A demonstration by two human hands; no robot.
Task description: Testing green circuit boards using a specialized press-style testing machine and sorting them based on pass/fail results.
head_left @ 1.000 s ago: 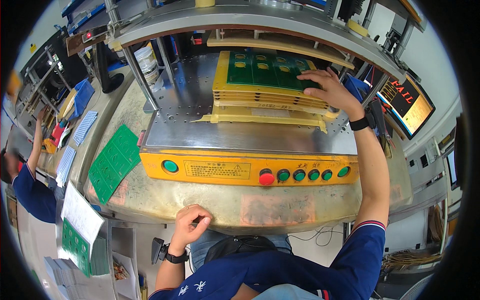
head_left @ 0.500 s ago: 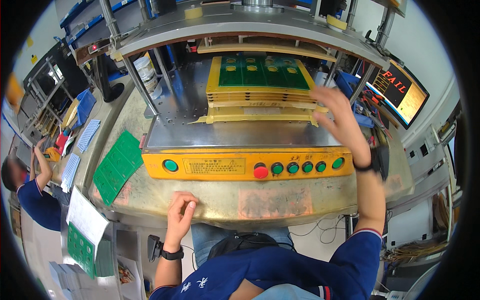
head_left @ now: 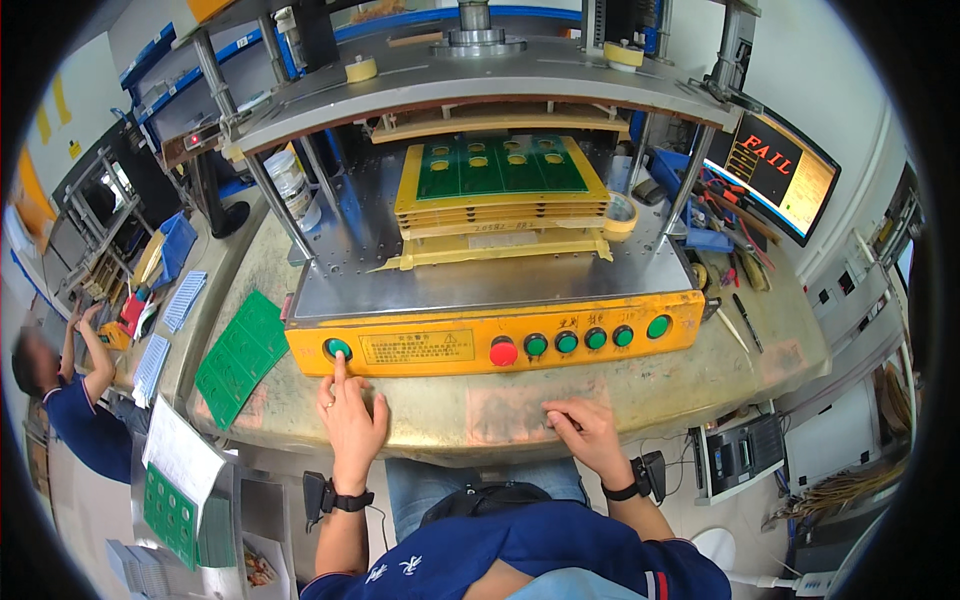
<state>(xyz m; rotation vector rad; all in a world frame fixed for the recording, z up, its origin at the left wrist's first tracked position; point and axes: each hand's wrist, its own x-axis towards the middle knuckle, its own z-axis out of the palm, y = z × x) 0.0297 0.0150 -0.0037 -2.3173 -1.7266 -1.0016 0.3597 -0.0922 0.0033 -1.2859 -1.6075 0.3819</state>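
My left hand [head_left: 352, 415] reaches up to the left green button [head_left: 338, 348] on the yellow front panel [head_left: 420, 350] of a press. Its index fingertip is at the button, thumb apart, nothing held. My right hand [head_left: 588, 432] hovers at or rests on the worn bench in front of the panel, loosely curled, thumb apart from the fingers; no held object shows. On the press bed, a green circuit board panel [head_left: 500, 172] with round cutouts lies on a layered yellow fixture [head_left: 500, 218], below the raised upper plate [head_left: 480, 85].
A red button [head_left: 503, 351] and several green ones line the panel. Another green board [head_left: 240, 358] lies left on the bench. Tools [head_left: 725, 205] and a monitor [head_left: 770, 170] are at right. Tape [head_left: 620, 214] sits beside the fixture. A co-worker [head_left: 85, 410] is at far left.
My right hand has withdrawn from beside the fixture to the bench front. My left hand has moved up, its index finger now at the green button. The view has shifted slightly.
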